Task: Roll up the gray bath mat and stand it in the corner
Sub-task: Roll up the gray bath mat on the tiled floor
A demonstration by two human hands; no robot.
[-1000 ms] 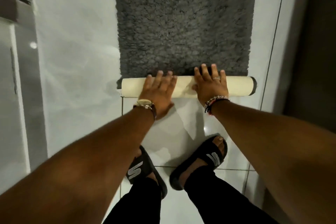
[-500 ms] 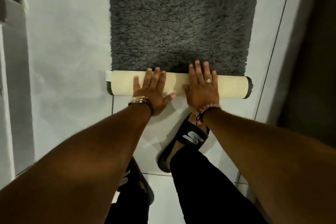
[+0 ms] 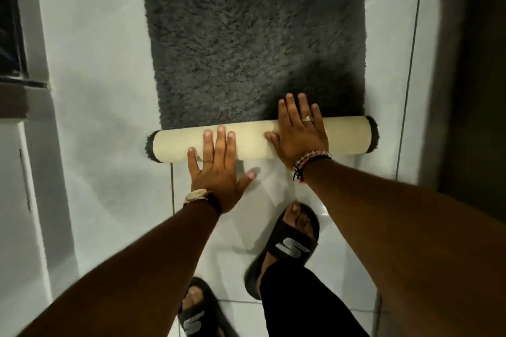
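The gray shaggy bath mat (image 3: 246, 44) lies flat on the white tile floor, its far edge visible at the top. Its near end is rolled into a tube (image 3: 252, 141) with cream backing outside and gray pile showing at both ends. My left hand (image 3: 216, 169) lies flat, fingers spread on the roll's near side, palm over the floor. My right hand (image 3: 299, 134) presses flat on top of the roll, right of centre, fingertips reaching onto the pile.
My feet wear black slides: the right one (image 3: 287, 246) is close behind the roll, the left one (image 3: 197, 312) farther back. A white cabinet or door frame (image 3: 32, 145) runs along the left. A dark surface (image 3: 471, 90) borders the right side.
The roll has advanced along the mat and grown thicker. My left hand has slid back toward the roll's near edge, and my right foot has stepped forward.
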